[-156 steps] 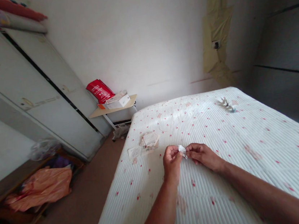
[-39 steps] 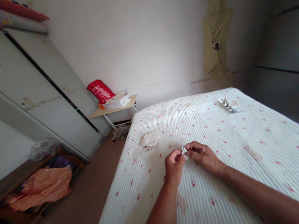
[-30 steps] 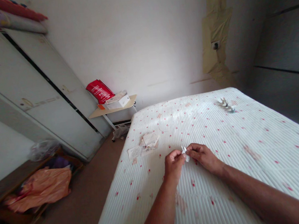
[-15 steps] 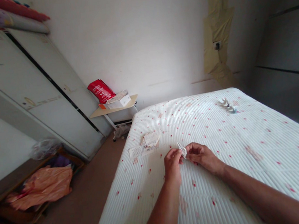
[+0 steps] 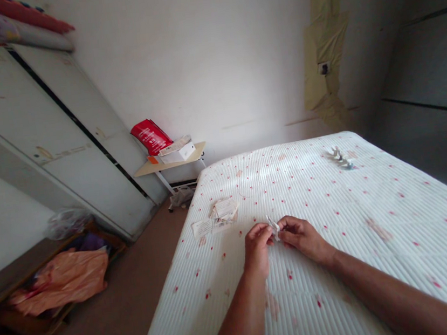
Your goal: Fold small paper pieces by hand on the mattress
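Observation:
Between my hands, just above the mattress point(image 5: 312, 265), is a small folded piece of whitish paper point(image 5: 273, 227). My left hand point(image 5: 257, 242) pinches its left side with thumb and fingers. On the other side, my right hand point(image 5: 302, 236) has its fingertips closed on the paper's right edge. To the left of my hands lies a loose pile of printed paper slips point(image 5: 224, 211). Farther off at the right, several small folded white paper pieces point(image 5: 340, 158) sit in a row; their exact shape is too small to make out.
A small table point(image 5: 148, 168) beyond the bed's left corner bears a red bag point(image 5: 151, 137) and a white box point(image 5: 181, 152). Grey cabinets point(image 5: 65, 138) line the left wall. An orange cloth-like bundle point(image 5: 66, 276) lies on a low wooden shelf at the left.
The paper has turned slightly between my fingertips and looks narrower. My right hand has shifted very slightly; everything else stays in place.

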Motion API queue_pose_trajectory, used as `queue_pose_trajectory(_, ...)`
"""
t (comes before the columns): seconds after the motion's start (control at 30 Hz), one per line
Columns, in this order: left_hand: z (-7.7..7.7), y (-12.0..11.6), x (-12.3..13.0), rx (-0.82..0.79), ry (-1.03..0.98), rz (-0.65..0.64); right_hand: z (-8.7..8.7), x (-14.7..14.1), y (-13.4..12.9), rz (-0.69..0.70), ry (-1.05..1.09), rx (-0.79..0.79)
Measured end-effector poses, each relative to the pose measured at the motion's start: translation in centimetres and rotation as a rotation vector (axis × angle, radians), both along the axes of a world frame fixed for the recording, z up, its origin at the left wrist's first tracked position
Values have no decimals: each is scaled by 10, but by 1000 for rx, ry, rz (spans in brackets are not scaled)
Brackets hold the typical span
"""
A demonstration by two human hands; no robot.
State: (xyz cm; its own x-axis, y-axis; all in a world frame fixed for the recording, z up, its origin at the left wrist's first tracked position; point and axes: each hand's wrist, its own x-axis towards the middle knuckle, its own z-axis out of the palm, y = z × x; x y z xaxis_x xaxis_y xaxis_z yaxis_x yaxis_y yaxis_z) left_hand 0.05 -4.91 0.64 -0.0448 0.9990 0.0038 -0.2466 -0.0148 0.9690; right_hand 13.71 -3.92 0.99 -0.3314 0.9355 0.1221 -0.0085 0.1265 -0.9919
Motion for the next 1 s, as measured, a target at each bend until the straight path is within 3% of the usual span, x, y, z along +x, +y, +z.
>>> queue_pose_trajectory(0.27, 3, -2, 3, 2, 117, -3, -5, 0, -1, -41, -43, 63)
queue_pose_trajectory(0.5, -1, -2, 0, 15, 52, -12, -2, -3, -4, -71, -121, 127)
queue_pose_trajectory(0.77, 5, -3, 7, -8, 114, 37, -5, -5, -4, -128, -143, 130)
queue_pose_trajectory(1.0, -2, -3, 7, 116, 211, 122, -3, -3, -4, -193, -292, 242)
